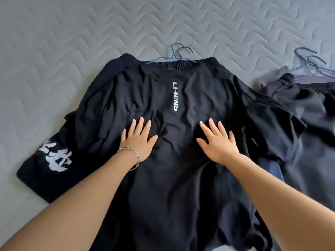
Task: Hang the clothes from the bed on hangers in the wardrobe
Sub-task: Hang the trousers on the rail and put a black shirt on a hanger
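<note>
**Shirt under two flat palms on the bed**

The shirt (181, 142), black with "LI-NING" printed in white and blue down its middle, is lying spread out on the grey quilted bed (72, 42), its elastic-looking ribbed edge at the far end. The left hand (138, 140) is resting palm down on the fabric left of the print, fingers spread wide and straight, gripping nothing; a thin bangle (133, 156) is sitting on its wrist. The right hand (217, 144) is lying flat in the same way right of the print, fingers fanned out, thumb pointing inward, holding nothing. The two hands are lying near each other with wrinkled cloth between them.

Blue hangers (174, 55) are poking out past the far edge of the shirt, their hooks lying on the bed; how far they reach under the cloth I cannot tell. A second black garment (43, 169) with large white brush lettering is showing from under the shirt at the left. At the right, dark clothes (308, 115) are lying just beside the shirt, with more hangers (311, 64) resting at their far end.
</note>
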Motion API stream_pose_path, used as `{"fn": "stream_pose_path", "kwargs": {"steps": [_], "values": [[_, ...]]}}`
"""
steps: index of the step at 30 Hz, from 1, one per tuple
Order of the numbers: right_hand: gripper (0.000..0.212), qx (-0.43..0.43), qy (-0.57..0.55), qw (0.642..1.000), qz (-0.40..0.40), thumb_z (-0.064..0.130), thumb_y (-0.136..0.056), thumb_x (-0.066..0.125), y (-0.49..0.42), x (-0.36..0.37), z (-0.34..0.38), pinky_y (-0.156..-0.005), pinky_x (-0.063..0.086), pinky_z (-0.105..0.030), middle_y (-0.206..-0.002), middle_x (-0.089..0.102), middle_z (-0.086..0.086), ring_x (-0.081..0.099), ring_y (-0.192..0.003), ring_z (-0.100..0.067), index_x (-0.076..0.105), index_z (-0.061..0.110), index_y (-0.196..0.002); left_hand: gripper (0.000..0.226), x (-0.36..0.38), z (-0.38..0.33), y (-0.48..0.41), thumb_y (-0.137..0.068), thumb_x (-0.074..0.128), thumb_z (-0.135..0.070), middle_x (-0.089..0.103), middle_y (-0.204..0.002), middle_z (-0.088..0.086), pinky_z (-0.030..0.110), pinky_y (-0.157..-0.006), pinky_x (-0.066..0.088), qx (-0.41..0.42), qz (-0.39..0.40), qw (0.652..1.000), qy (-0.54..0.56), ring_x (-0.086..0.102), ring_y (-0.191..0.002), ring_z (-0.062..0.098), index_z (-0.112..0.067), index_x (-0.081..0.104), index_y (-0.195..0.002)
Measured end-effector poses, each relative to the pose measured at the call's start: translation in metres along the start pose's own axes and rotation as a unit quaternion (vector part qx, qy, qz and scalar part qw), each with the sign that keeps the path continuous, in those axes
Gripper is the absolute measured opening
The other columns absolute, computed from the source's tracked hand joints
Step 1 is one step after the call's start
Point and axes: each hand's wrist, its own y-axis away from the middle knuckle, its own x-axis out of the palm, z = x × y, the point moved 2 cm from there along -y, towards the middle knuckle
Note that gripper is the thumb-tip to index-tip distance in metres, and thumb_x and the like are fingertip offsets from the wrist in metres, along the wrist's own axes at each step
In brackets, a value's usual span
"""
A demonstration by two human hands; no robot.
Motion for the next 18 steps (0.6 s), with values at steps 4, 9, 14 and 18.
{"fn": "stream_pose_path", "kwargs": {"steps": [4, 9, 14, 18], "values": [[0.064, 0.081, -0.209, 0.957, -0.183, 0.026, -0.084, 0.063, 0.097, 0.019, -0.03, -0.111, 0.027, -0.038, -0.149, 0.033, -0.013, 0.032, -0.137, -0.028, 0.036, 0.016, -0.142, 0.06, 0.026, 0.032, 0.109, -0.091, 0.047, -0.037, 0.014, -0.156, 0.009, 0.04, -0.117, 0.015, -0.058, -0.167, 0.972, 0.157, 0.014, -0.144, 0.027, -0.012, 0.03, -0.143], [0.055, 0.181, -0.456, 0.867, -0.082, 0.032, -0.078, 0.071, 0.205, 0.06, -0.052, -0.089, 0.042, -0.027, -0.113, 0.063, 0.001, 0.059, -0.106, -0.019, 0.05, 0.021, -0.128, 0.084, 0.075, 0.079, 0.231, -0.074, 0.07, -0.041, 0.033, -0.148, 0.012, 0.037, -0.113, 0.028, -0.148, -0.09, 0.951, 0.257, 0.031, -0.138, 0.027, -0.003, 0.035, -0.139], [0.013, 0.109, -0.476, 0.872, -0.023, 0.019, -0.078, 0.072, 0.207, 0.075, -0.039, -0.074, 0.053, -0.028, -0.075, 0.069, 0.014, 0.064, -0.074, -0.007, 0.063, 0.027, -0.079, 0.045, 0.073, 0.082, 0.237, -0.084, 0.06, -0.007, 0.053, -0.133, 0.017, 0.037, -0.103, 0.036, -0.158, -0.126, 0.937, 0.284, 0.047, -0.123, 0.034, -0.001, 0.051, -0.128], [0.02, 0.125, -0.679, 0.722, -0.045, 0.018, -0.092, 0.053, 0.23, 0.043, -0.039, -0.042, 0.047, -0.018, -0.064, 0.065, 0.002, 0.061, -0.049, -0.007, 0.059, 0.017, -0.073, 0.029, 0.045, 0.085, 0.249, -0.083, 0.056, -0.023, 0.062, -0.095, 0.018, 0.036, -0.08, 0.043, -0.237, -0.121, 0.855, 0.444, 0.058, -0.097, 0.036, -0.003, 0.063, -0.102]]}}
